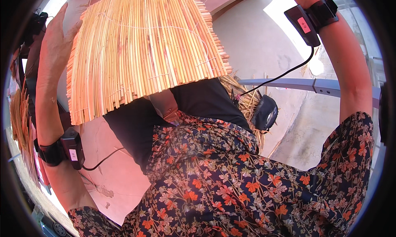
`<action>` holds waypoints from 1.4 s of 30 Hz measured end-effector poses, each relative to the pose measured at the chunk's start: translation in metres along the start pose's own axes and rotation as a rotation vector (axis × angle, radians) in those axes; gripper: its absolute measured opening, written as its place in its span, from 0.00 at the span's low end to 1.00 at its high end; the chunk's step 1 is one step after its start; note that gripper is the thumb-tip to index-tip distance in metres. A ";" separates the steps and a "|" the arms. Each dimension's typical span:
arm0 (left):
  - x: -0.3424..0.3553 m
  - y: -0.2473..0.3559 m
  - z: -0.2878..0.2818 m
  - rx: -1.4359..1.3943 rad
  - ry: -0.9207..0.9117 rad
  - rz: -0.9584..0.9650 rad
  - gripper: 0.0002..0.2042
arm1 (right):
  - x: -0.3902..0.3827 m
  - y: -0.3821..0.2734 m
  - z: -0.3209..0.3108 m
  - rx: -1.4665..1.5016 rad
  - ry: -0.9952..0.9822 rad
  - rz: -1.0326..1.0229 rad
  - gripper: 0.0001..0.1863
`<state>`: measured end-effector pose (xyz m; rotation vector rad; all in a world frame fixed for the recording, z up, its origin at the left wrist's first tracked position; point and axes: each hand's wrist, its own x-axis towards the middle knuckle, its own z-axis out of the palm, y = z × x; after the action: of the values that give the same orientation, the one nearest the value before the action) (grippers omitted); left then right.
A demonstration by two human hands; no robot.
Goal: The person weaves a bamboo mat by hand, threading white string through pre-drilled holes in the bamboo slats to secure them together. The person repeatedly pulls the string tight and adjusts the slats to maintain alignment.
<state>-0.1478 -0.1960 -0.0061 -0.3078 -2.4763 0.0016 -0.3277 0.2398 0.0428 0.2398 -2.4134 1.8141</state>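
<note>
A mat of straw-coloured reeds [136,47] lies side by side in a sheet above my lap, tilted up. Thin white thread runs across it and hangs in a loose loop near its right side. My left hand [57,37] is beside the mat's left edge, fingers stretched upward and thumb apart, close to the reed ends. Whether it touches them I cannot tell. My right arm reaches up past the top right rim, so the hand itself is out of sight. Each forearm wears a black strapped device with a cable.
Loose straw [241,95] lies on the floor by my right leg, next to a black object [265,112] of unclear kind. A grey metal bar [297,84] crosses at the right. More reeds [20,117] stand at the far left.
</note>
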 end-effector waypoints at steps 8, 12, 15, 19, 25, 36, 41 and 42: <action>-0.107 0.186 -0.039 -0.485 -0.072 0.204 0.20 | -0.129 0.047 0.085 -0.131 -0.278 -0.007 0.09; -0.121 0.222 -0.020 -0.480 -0.070 0.196 0.21 | -0.212 0.020 0.057 -0.350 -0.342 -0.142 0.07; -0.113 0.222 -0.008 -0.461 -0.049 0.215 0.19 | -0.256 0.009 0.034 -0.227 -0.404 -0.095 0.07; -0.115 0.220 0.001 -0.492 -0.052 0.216 0.20 | -0.279 0.002 0.020 -0.411 -0.629 -0.241 0.08; -0.113 0.220 0.002 -0.477 -0.041 0.229 0.22 | -0.281 0.004 0.025 -0.477 -0.672 -0.219 0.11; -0.115 0.217 -0.005 -0.444 -0.068 0.237 0.22 | -0.274 0.007 0.024 -0.452 -0.721 -0.263 0.11; -0.114 0.217 -0.006 -0.456 -0.069 0.234 0.22 | -0.271 0.008 0.025 -0.437 -0.732 -0.285 0.11; -0.114 0.217 -0.006 -0.458 -0.068 0.234 0.22 | -0.271 0.007 0.025 -0.439 -0.731 -0.289 0.11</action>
<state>-0.0087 -0.0107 -0.0857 -0.8011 -2.4706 -0.4686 -0.0634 0.2330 -0.0204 1.3088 -2.9238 1.1455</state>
